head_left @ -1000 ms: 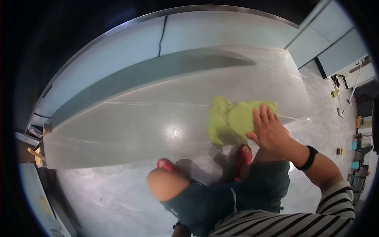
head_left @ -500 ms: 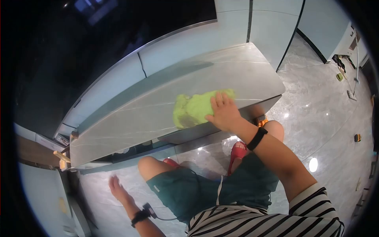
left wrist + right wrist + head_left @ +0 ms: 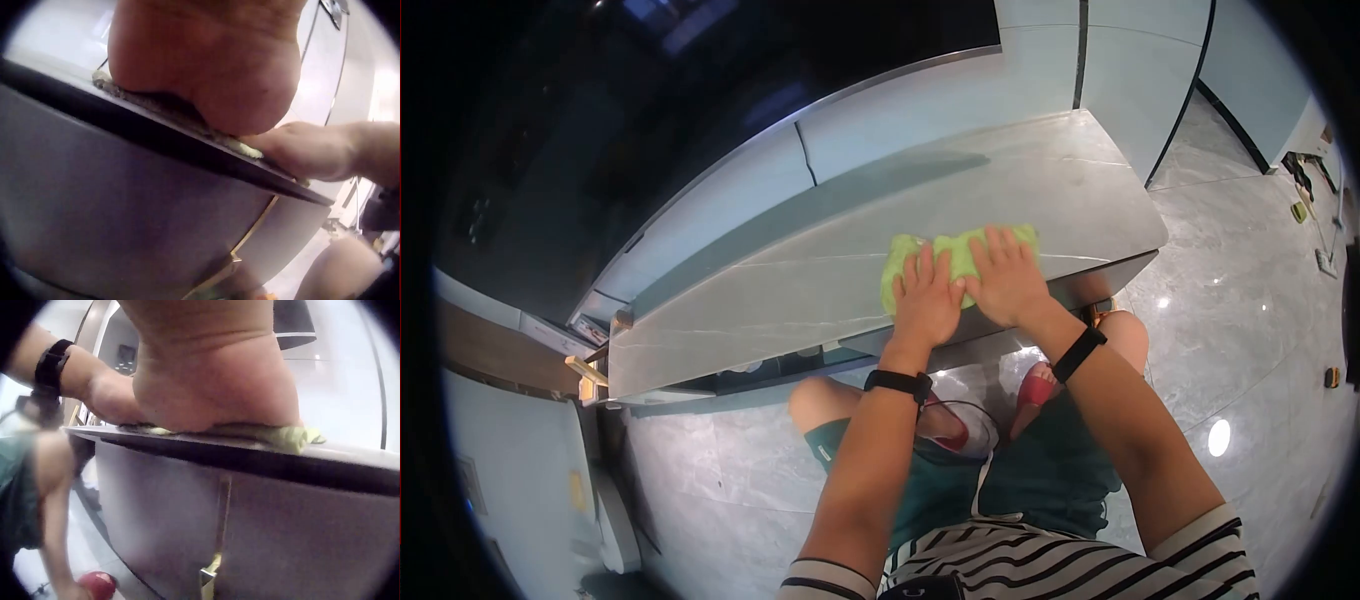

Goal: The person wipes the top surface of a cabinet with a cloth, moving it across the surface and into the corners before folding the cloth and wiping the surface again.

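A yellow-green cloth (image 3: 952,250) lies spread on the grey stone-look top (image 3: 820,270) of a low cabinet, close to its front edge. The left hand (image 3: 928,300) rests flat on the cloth's left part, fingers extended. Beside it the right hand (image 3: 1007,280) presses on the right part, fingers straight and spread, the thumbs close together. In the left wrist view the heel of the left hand (image 3: 206,69) covers much of the cloth (image 3: 250,150). The right wrist view shows the right hand (image 3: 215,381) over the cloth (image 3: 284,437) at the edge.
Under the top, the cabinet front (image 3: 300,525) has a drawer gap. A dark glossy panel (image 3: 700,120) stands behind, above pale wall panels (image 3: 900,100). A wooden object (image 3: 587,374) is by the cabinet's left end. Bent knees and red slippers (image 3: 1037,388) are below the front edge.
The left hand has come from the lower left, away from the cabinet, onto the cloth beside the right hand. The right hand stays on the cloth. The view has shifted.
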